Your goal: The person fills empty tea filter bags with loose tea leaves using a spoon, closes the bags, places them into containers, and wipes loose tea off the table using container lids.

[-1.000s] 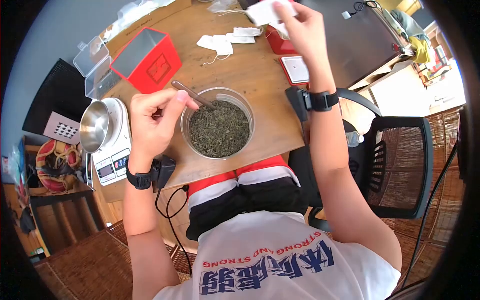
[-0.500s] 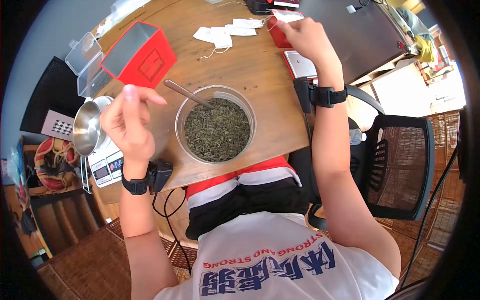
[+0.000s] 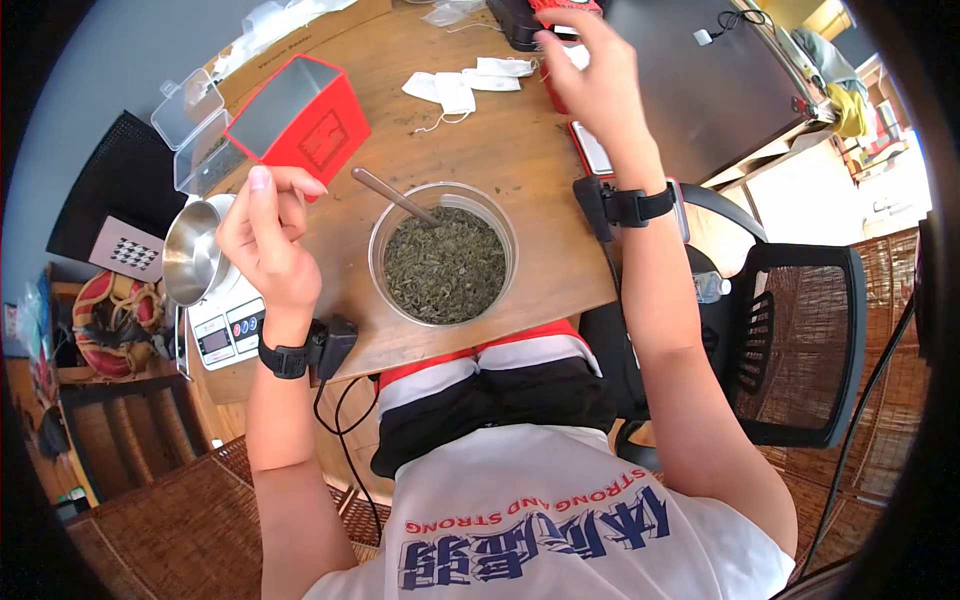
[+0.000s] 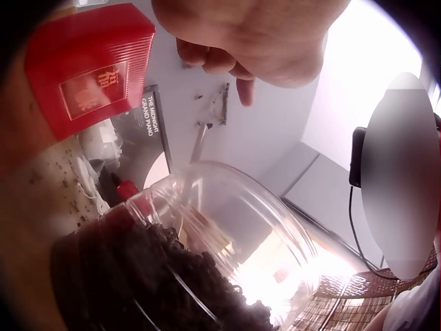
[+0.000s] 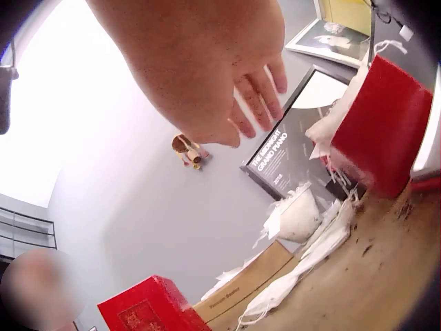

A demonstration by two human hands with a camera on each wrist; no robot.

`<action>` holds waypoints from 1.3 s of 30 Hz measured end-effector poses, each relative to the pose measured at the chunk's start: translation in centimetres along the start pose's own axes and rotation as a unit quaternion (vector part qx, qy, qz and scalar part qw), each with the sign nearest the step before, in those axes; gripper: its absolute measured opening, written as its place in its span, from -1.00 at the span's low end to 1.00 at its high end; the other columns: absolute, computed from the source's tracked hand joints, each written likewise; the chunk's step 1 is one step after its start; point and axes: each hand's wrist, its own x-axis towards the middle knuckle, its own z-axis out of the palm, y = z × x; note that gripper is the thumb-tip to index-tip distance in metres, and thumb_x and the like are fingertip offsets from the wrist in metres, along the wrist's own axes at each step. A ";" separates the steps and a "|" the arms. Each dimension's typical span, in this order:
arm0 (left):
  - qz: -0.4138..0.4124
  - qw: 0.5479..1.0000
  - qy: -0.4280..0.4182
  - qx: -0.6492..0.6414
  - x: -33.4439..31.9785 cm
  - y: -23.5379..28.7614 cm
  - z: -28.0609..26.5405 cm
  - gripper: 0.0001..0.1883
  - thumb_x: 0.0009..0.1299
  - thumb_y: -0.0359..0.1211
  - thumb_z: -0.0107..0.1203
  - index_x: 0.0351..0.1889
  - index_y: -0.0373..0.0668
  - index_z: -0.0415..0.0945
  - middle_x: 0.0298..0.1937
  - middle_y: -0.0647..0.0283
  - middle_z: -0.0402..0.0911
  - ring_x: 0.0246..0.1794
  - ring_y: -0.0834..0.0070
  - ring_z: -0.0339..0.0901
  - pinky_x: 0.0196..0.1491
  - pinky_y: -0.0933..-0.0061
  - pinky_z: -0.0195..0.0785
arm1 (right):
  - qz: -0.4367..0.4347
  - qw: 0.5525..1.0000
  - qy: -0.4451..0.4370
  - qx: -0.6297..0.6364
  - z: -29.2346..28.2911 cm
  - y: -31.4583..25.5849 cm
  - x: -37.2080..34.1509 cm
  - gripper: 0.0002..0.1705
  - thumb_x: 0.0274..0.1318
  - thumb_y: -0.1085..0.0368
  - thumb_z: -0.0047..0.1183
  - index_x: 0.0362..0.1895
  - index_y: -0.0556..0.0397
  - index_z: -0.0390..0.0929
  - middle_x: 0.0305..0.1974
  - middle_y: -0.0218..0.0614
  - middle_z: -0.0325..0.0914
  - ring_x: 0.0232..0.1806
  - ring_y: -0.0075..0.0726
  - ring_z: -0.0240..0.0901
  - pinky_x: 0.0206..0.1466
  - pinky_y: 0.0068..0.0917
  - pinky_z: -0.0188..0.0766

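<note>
A clear round tub of dark dried leaves [image 3: 445, 265] stands near the table's front edge, with a spoon [image 3: 390, 193] leaning in it. Left of the tub, my left hand [image 3: 270, 240] hovers with fingers loosely bent, holding nothing, below a tall red box [image 3: 325, 135]. My right hand [image 3: 600, 90] is raised at the upper right, fingers spread and empty, beside a smaller red box partly hidden by it. In the right wrist view that red box [image 5: 386, 124] holds white bags [image 5: 341, 114]. More white bags [image 3: 455, 93] lie on the table.
A steel bowl [image 3: 195, 255] rests on a white scale [image 3: 232, 325] at the left. Open clear plastic boxes [image 3: 190, 120] stand behind it. A small white-topped scale [image 3: 592, 150] lies under the right forearm, and a black chair [image 3: 800, 340] is at the right.
My left hand has let go of the spoon handle and moved left. The white bag my right hand pinched is out of its fingers, which have lifted from the smaller red box and spread.
</note>
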 end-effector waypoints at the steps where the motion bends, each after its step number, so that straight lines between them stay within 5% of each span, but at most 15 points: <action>1: 0.000 1.000 -0.001 0.001 0.1 0.0 0.0 -0.45 0.71 -0.19 -0.21 -0.43 -0.34 0.58 -0.70 0.51 0.17 -0.65 0.79 -0.10 -0.47 0.55 -0.25 | 0.002 0.996 -0.074 0.053 1.0 -0.5 -0.5 -0.67 0.21 0.26 0.23 0.04 0.10 0.65 -0.02 -0.05 0.68 0.07 0.13 0.60 0.19 -0.12 0.49; 4: -0.008 1.000 -0.001 -0.014 0.0 -0.2 0.1 -0.46 0.72 -0.19 -0.22 -0.40 -0.35 0.57 -0.70 0.54 0.08 -0.65 0.78 -0.12 -0.46 0.55 -0.24 | -0.041 0.960 -0.250 0.115 3.2 -2.4 -2.0 -0.46 0.22 0.22 0.25 0.29 0.01 0.54 0.30 0.08 0.48 0.35 0.15 0.41 0.37 -0.13 0.39; 5: -0.006 1.000 0.000 -0.014 0.0 -0.1 0.2 -0.47 0.72 -0.19 -0.22 -0.40 -0.35 0.57 -0.71 0.54 0.08 -0.65 0.78 -0.13 -0.46 0.55 -0.24 | -0.024 0.955 -0.288 0.070 4.0 -2.3 -2.8 -0.31 0.24 0.09 0.26 0.43 -0.09 0.44 0.44 0.18 0.30 0.49 0.26 0.22 0.50 -0.10 0.26; 9: -0.001 1.000 -0.003 -0.008 -0.1 -0.3 -0.2 -0.47 0.71 -0.19 -0.24 -0.40 -0.35 0.55 -0.71 0.51 0.09 -0.66 0.76 -0.13 -0.42 0.56 -0.13 | 0.024 0.930 -0.347 -0.124 6.0 -2.2 -3.3 -0.17 0.23 -0.21 0.22 0.53 -0.30 0.35 0.55 0.18 0.12 0.62 0.31 -0.04 0.61 -0.05 0.08; 12: 0.001 1.000 -0.008 0.002 -0.1 0.1 -0.1 -0.46 0.71 -0.19 -0.28 -0.40 -0.34 0.54 -0.72 0.48 0.09 -0.66 0.74 -0.12 -0.38 0.55 -0.03 | 0.040 0.898 -0.422 -0.120 5.8 -1.5 -3.6 -0.21 0.25 -0.16 0.23 0.48 -0.19 0.41 0.53 0.12 0.19 0.59 0.24 0.07 0.59 -0.11 0.11; 16: -0.003 1.000 -0.025 -0.003 -0.2 0.1 -0.2 -0.46 0.72 -0.19 -0.29 -0.40 -0.34 0.54 -0.72 0.49 0.07 -0.65 0.73 -0.11 -0.38 0.55 -0.04 | 0.020 0.919 -0.393 -0.025 5.0 -1.5 -3.3 -0.35 0.26 -0.08 0.23 0.32 -0.01 0.58 0.34 0.14 0.47 0.40 0.18 0.38 0.45 -0.16 0.32; 18: -0.004 1.000 -0.030 -0.004 -0.1 0.1 -0.2 -0.46 0.72 -0.19 -0.30 -0.39 -0.34 0.54 -0.72 0.49 0.07 -0.65 0.73 -0.11 -0.38 0.55 -0.05 | 0.099 0.908 -0.403 -0.058 3.9 -3.4 -2.6 -0.52 0.25 0.03 0.24 0.08 0.12 0.72 0.03 0.12 0.68 0.10 0.15 0.62 0.24 -0.16 0.48; 21: -0.004 1.000 -0.023 -0.003 -0.1 0.0 -0.2 -0.45 0.72 -0.18 -0.30 -0.39 -0.34 0.54 -0.71 0.50 0.05 -0.65 0.73 -0.11 -0.39 0.54 -0.08 | 0.064 0.938 -0.334 -0.072 3.3 -3.3 -3.3 -0.62 0.23 0.11 0.26 -0.03 0.15 0.76 -0.15 0.14 0.71 -0.10 0.17 0.67 0.05 -0.12 0.55; 25: -0.001 1.000 -0.026 -0.009 -0.1 0.0 -0.3 -0.45 0.72 -0.19 -0.30 -0.39 -0.34 0.54 -0.71 0.51 0.04 -0.64 0.73 -0.11 -0.40 0.54 -0.12 | 0.079 0.963 -0.256 -0.011 4.2 -1.8 -3.3 -0.66 0.14 0.15 0.31 -0.06 0.05 0.79 -0.17 0.12 0.72 -0.11 0.17 0.67 0.05 -0.11 0.59; 28: 0.006 1.000 -0.023 -0.007 0.1 -0.1 -0.3 -0.45 0.72 -0.19 -0.29 -0.39 -0.34 0.55 -0.71 0.52 0.05 -0.64 0.74 -0.11 -0.41 0.54 -0.16 | 0.062 0.979 -0.177 0.074 4.1 -1.9 -2.3 -0.67 0.11 0.19 0.34 -0.06 0.06 0.79 -0.29 0.06 0.73 -0.26 -0.05 0.70 -0.06 -0.23 0.60; 31: 0.000 1.000 -0.018 -0.003 0.2 -0.1 -0.2 -0.45 0.72 -0.19 -0.28 -0.39 -0.34 0.56 -0.70 0.54 0.05 -0.63 0.76 -0.11 -0.43 0.54 -0.21 | 0.224 0.934 -0.155 0.230 2.7 -3.4 -1.4 -0.72 0.16 0.31 0.34 -0.03 0.05 0.79 -0.33 -0.34 0.73 -0.26 -0.69 0.55 -0.14 -0.58 0.50; 35: -0.008 1.000 -0.016 0.000 0.2 -0.2 -0.1 -0.45 0.72 -0.18 -0.27 -0.40 -0.32 0.58 -0.70 0.55 0.06 -0.63 0.77 -0.11 -0.45 0.54 -0.28 | 0.262 0.849 -0.178 0.423 3.9 -2.8 -1.5 -0.64 0.25 0.36 0.26 0.12 0.18 0.70 -0.09 -0.37 0.73 -0.12 -0.63 0.58 0.00 -0.61 0.50; 38: -0.016 1.000 -0.016 0.005 0.2 -0.2 0.0 -0.45 0.72 -0.18 -0.27 -0.40 -0.32 0.57 -0.71 0.55 0.06 -0.64 0.77 -0.12 -0.45 0.54 -0.28 | 0.220 0.908 -0.253 0.252 5.3 -1.1 -2.9 -0.60 0.24 0.28 0.28 0.16 0.01 0.70 -0.13 -0.26 0.76 -0.13 -0.54 0.64 0.06 -0.53 0.53; 39: -0.013 1.000 -0.017 0.004 0.3 -0.2 0.1 -0.45 0.72 -0.18 -0.27 -0.40 -0.32 0.57 -0.71 0.55 0.06 -0.64 0.77 -0.12 -0.45 0.54 -0.28 | 0.234 0.916 -0.264 0.193 5.3 -1.3 -3.0 -0.56 0.20 0.22 0.30 0.18 -0.07 0.69 0.03 -0.07 0.73 0.03 -0.24 0.68 0.21 -0.38 0.52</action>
